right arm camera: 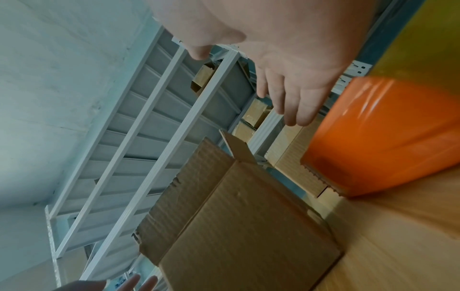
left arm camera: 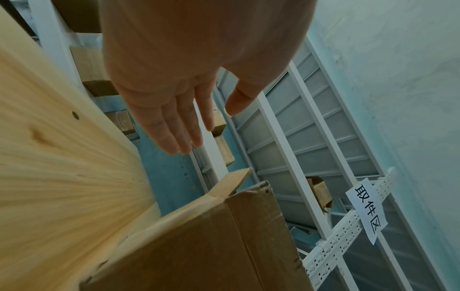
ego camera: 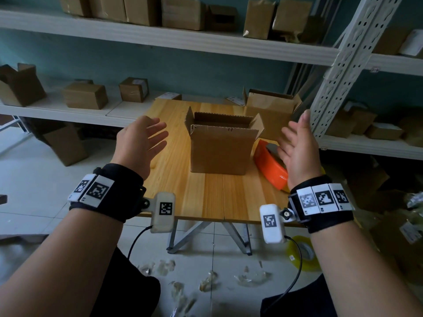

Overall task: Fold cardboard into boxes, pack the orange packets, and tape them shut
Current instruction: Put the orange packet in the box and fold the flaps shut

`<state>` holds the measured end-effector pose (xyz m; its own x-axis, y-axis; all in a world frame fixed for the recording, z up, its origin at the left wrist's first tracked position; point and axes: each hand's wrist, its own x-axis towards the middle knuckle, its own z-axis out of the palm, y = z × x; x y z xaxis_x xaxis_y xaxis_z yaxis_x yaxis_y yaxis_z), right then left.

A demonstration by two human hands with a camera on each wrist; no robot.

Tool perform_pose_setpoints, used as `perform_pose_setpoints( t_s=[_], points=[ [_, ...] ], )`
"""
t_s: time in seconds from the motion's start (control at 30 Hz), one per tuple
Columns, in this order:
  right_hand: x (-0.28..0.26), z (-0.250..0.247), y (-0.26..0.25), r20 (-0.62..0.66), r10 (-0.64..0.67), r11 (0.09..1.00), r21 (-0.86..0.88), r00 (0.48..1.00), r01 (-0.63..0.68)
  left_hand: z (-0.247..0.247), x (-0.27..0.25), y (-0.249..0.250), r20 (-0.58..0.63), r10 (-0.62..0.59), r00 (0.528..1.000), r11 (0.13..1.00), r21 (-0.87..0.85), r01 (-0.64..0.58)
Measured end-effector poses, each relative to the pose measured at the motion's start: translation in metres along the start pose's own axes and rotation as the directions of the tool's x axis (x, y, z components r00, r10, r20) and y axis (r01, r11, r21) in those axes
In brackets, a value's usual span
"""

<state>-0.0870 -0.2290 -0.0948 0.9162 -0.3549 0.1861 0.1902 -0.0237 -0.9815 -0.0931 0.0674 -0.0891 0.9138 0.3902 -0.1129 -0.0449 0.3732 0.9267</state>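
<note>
Box point(ego camera: 219, 147) on wood table point(ego camera: 206, 197), shelves point(ego camera: 160, 37) behind w/ cartons.

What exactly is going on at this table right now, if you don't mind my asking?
A person is packing at a small wooden table. An open cardboard box stands upright in the middle with its top flaps up. The left hand and right hand hover on either side of it, fingers straight, touching nothing. An orange tape dispenser lies on the table to the box's right.
</note>
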Motion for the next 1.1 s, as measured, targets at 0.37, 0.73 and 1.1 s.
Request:
perform_pose_setpoints(
  t_s=[0.37, 0.73, 1.1],
  points=[
    [0.006, 0.000, 0.005, -0.008, 0.023, 1.000, -0.014, 1.000, -0.023, 0.005, -0.005, 0.000, 0.004, -0.037, 0.999, 0.999, 0.031, 0.037],
    [-0.001, 0.013, 0.007, 0.050, 0.056, 0.998, -0.030, 0.997, -0.055, 0.019, -0.011, -0.008, 0.022, -0.069, 0.997, 0.994, 0.087, 0.067],
    [-0.022, 0.049, 0.004, 0.202, 0.103, 0.986, -0.153, 0.974, -0.072, 0.050, -0.018, -0.022, 0.049, -0.112, 0.993, 0.993, 0.048, 0.110]
  ],
)
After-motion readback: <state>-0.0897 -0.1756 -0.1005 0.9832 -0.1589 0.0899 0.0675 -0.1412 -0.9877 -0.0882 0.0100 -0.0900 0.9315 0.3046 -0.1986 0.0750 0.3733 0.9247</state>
